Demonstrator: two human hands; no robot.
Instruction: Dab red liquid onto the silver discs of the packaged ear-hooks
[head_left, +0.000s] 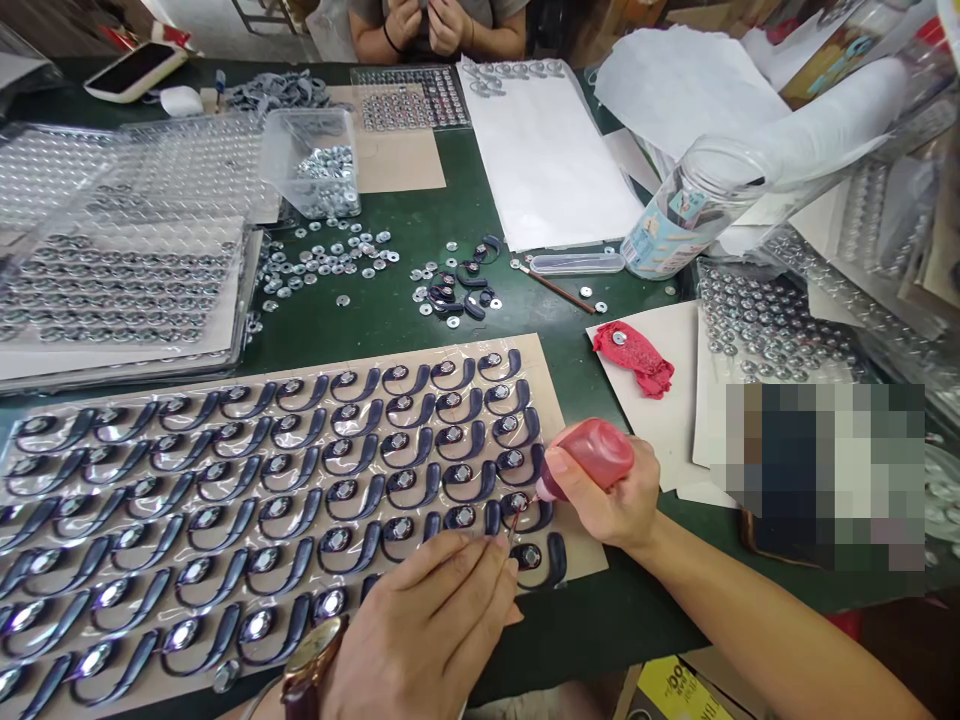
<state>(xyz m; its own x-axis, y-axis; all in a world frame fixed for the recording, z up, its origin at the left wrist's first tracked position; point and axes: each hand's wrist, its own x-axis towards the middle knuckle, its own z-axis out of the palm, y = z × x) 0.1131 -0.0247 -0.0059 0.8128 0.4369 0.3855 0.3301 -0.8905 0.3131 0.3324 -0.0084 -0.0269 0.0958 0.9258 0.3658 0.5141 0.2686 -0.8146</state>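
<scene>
My right hand (pixel 615 495) is closed around a small squeeze bottle (pixel 600 450) of red liquid, tilted nozzle-down. Its thin tip reaches one of the dark hook-shaped pieces (pixel 515 505), near that piece's round silvery disc. Several rows of these pieces lie on a brown cardboard sheet (pixel 551 400), under or on clear film. My left hand (pixel 427 620), with a watch (pixel 315 645) at the wrist, rests flat over the lower right of the rows, fingers stretched out side by side close to the nozzle. Its thumb is mostly hidden, and it covers some pieces.
Loose metal washers (pixel 330 255) lie by a clear plastic tub (pixel 311 150). Stacked filled trays (pixel 120 280) stand at left. A red cloth (pixel 634 358), a thin brown stick (pixel 562 288) and a plastic jar (pixel 682 220) are at right. Another person's hands (pixel 427 22) are across the table.
</scene>
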